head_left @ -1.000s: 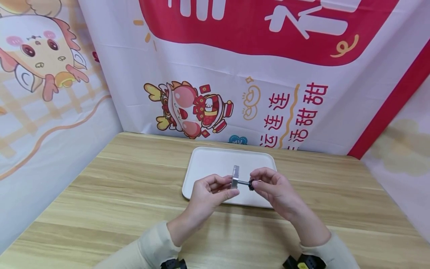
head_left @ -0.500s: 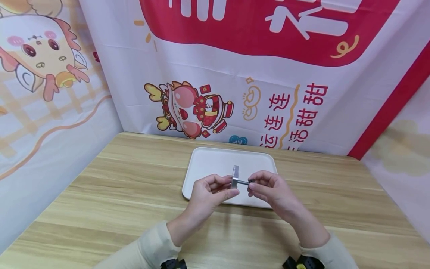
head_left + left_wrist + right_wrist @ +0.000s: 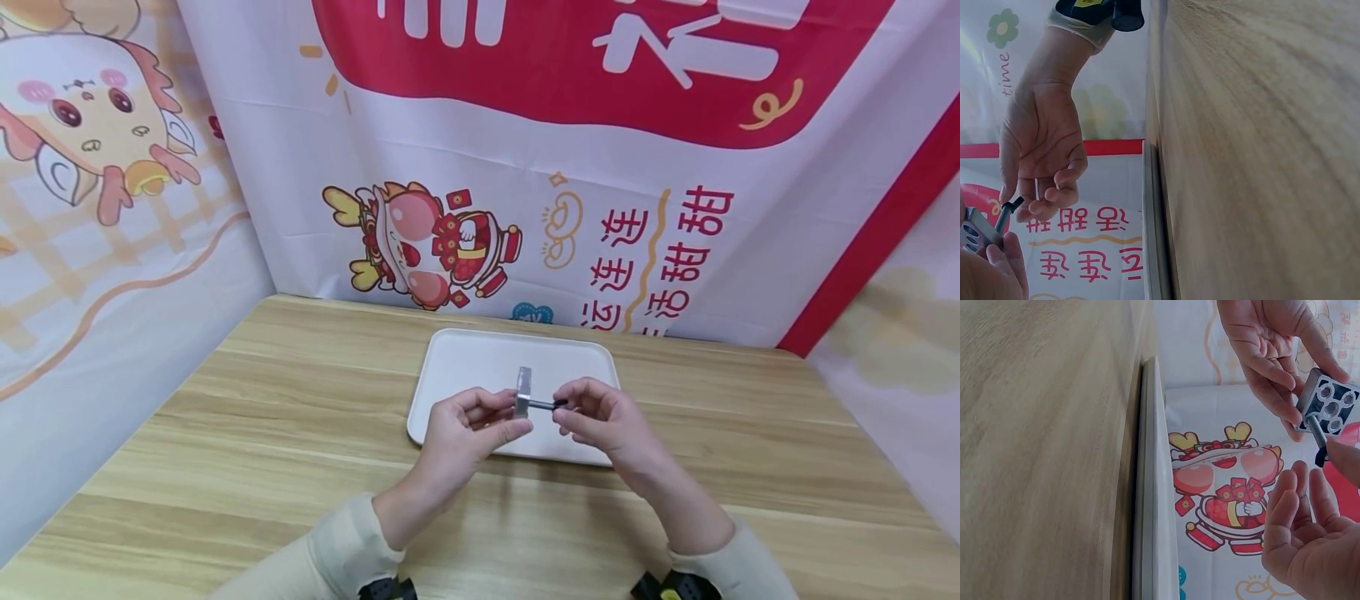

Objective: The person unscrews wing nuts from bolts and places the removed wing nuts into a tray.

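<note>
In the head view my left hand (image 3: 468, 429) grips a small square metal plate (image 3: 522, 392) by its edges, holding it on edge above the tray. The right wrist view shows several holes in the face of this plate (image 3: 1342, 406). A threaded thumbscrew (image 3: 542, 405) sticks out from one of its corner holes toward the right. My right hand (image 3: 611, 425) has thumb and fingertips at the screw's black head (image 3: 560, 403), pinching it; the fingers partly hide it. The left wrist view shows the thumb touching the black head (image 3: 1013, 204).
Beneath the hands a white rectangular tray (image 3: 457, 358) lies on the wooden table (image 3: 300, 392). A printed cloth (image 3: 450, 142) hangs behind the table's back edge, with more printed cloth at both sides.
The right fingers have shifted slightly round the screw's black head, which showed more one second ago. The plate has moved a touch left; the left hand's grip looks the same.
</note>
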A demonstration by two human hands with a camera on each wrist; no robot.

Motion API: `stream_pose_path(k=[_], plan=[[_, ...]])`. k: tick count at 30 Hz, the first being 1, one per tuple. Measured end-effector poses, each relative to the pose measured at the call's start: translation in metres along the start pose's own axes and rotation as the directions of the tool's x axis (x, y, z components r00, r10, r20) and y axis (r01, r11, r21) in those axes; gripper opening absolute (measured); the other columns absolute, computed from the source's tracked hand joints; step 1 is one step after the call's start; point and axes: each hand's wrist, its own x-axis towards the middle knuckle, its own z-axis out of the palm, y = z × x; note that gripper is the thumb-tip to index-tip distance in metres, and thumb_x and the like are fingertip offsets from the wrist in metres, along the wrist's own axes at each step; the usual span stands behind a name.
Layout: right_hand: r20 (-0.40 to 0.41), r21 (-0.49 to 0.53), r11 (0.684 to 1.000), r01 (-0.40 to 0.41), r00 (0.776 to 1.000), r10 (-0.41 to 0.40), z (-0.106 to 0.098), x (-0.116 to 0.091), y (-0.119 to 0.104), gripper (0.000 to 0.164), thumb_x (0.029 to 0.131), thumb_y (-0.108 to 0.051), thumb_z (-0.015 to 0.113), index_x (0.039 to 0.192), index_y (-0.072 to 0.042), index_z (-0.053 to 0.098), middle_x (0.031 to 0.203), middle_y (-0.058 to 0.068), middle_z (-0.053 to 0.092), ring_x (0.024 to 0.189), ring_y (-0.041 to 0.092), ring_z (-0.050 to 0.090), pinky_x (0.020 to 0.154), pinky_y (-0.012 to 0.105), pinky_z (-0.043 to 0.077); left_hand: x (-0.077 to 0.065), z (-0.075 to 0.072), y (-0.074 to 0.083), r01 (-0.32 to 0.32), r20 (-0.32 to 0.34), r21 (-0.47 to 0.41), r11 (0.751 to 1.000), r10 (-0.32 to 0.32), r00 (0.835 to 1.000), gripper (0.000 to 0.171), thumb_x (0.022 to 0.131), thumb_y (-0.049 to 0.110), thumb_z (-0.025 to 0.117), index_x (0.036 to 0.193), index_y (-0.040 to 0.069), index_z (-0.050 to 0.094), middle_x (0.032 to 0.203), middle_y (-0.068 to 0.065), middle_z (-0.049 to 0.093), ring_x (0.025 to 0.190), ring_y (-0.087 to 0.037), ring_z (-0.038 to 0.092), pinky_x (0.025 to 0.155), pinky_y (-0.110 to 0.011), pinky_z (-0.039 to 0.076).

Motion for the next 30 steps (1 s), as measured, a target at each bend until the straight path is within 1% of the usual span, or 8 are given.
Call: stream_pose_path(k=[5, 8, 10, 13, 17, 22, 25, 30], plan=[[0.004, -0.030, 0.999, 0.014, 1.000, -0.013, -0.0016, -0.0004, -0.0009, 0.015, 0.093, -0.008, 0.068, 0.107, -0.007, 0.062, 0.090, -0.005, 0.064, 0.082, 0.009, 0.062, 0.073, 0.024, 0.054, -0.0001, -0.0005, -0.0003, -0.008, 0.008, 0.003, 1.000, 0.008, 1.000, 0.033, 0.079, 0.002, 0.082, 0.105, -0.005, 0.064, 0.117, -0.014, 0.072, 0.098, -0.014, 0.069, 0.087, -0.025, 0.060], [0.000, -0.028, 1.000, -0.003, 1.000, 0.003, -0.0019, -0.0004, -0.0021, 0.013, 0.095, -0.008, 0.065, 0.108, -0.003, 0.062, 0.091, -0.004, 0.065, 0.083, 0.010, 0.063, 0.075, 0.025, 0.056, -0.0001, -0.0006, -0.0005, -0.014, 0.012, 0.005, 1.000, 0.014, 1.000, 0.034, 0.079, 0.003, 0.082, 0.106, -0.006, 0.063, 0.117, -0.015, 0.072, 0.098, -0.014, 0.069, 0.087, -0.025, 0.060], [-0.012, -0.016, 1.000, -0.026, 1.000, 0.026, -0.0018, -0.0003, -0.0027, 0.010, 0.097, -0.010, 0.063, 0.106, -0.005, 0.063, 0.090, -0.004, 0.066, 0.083, 0.010, 0.063, 0.077, 0.026, 0.056, -0.0002, -0.0005, -0.0002, -0.015, 0.013, 0.006, 1.000, 0.015, 1.000, 0.034, 0.079, 0.004, 0.082, 0.106, -0.006, 0.064, 0.117, -0.015, 0.072, 0.098, -0.014, 0.069, 0.087, -0.025, 0.060], [-0.016, 0.034, 0.998, -0.057, 0.998, 0.058, -0.0021, 0.0001, -0.0024, 0.006, 0.100, -0.013, 0.059, 0.100, -0.010, 0.065, 0.087, -0.006, 0.067, 0.083, 0.010, 0.063, 0.082, 0.028, 0.056, -0.0003, -0.0002, 0.0000, -0.008, 0.012, 0.006, 1.000, 0.008, 1.000, 0.034, 0.080, 0.004, 0.082, 0.107, -0.006, 0.064, 0.117, -0.015, 0.072, 0.098, -0.014, 0.069, 0.087, -0.025, 0.060], [0.050, 0.129, 0.989, -0.065, 0.997, 0.059, -0.0029, -0.0005, -0.0014, 0.011, 0.102, -0.016, 0.056, 0.096, -0.014, 0.065, 0.083, -0.006, 0.068, 0.080, 0.008, 0.064, 0.081, 0.024, 0.057, -0.0001, 0.0001, 0.0000, 0.000, 0.011, 0.008, 1.000, 0.000, 1.000, 0.034, 0.079, 0.003, 0.082, 0.107, -0.005, 0.064, 0.116, -0.014, 0.073, 0.097, -0.014, 0.069, 0.086, -0.025, 0.060], [0.159, 0.233, 0.970, -0.074, 0.987, 0.037, -0.0041, -0.0014, -0.0015, 0.013, 0.104, -0.020, 0.053, 0.100, -0.013, 0.064, 0.082, -0.003, 0.071, 0.076, 0.006, 0.066, 0.074, 0.018, 0.058, 0.0002, -0.0003, -0.0007, 0.001, 0.005, 0.005, 1.000, -0.001, 1.000, 0.033, 0.079, 0.000, 0.081, 0.106, -0.007, 0.063, 0.116, -0.015, 0.072, 0.097, -0.013, 0.069, 0.086, -0.025, 0.060], [0.187, 0.261, 0.961, -0.092, 0.981, 0.043, -0.0047, -0.0018, -0.0022, 0.019, 0.105, -0.025, 0.050, 0.101, -0.014, 0.065, 0.082, -0.003, 0.072, 0.076, 0.006, 0.067, 0.074, 0.018, 0.058, 0.0003, -0.0005, -0.0007, 0.001, 0.004, 0.001, 1.000, -0.001, 1.000, 0.034, 0.079, -0.001, 0.081, 0.106, -0.008, 0.063, 0.116, -0.016, 0.072, 0.097, -0.014, 0.070, 0.086, -0.025, 0.060], [0.204, 0.268, 0.956, -0.120, 0.977, 0.066, -0.0056, -0.0015, -0.0033, 0.030, 0.107, -0.036, 0.042, 0.101, -0.018, 0.066, 0.083, -0.004, 0.071, 0.077, 0.006, 0.067, 0.076, 0.020, 0.058, 0.0004, -0.0007, -0.0012, 0.003, 0.004, 0.003, 1.000, -0.003, 1.000, 0.034, 0.079, 0.000, 0.081, 0.106, -0.008, 0.063, 0.116, -0.016, 0.072, 0.098, -0.014, 0.070, 0.087, -0.025, 0.060]])
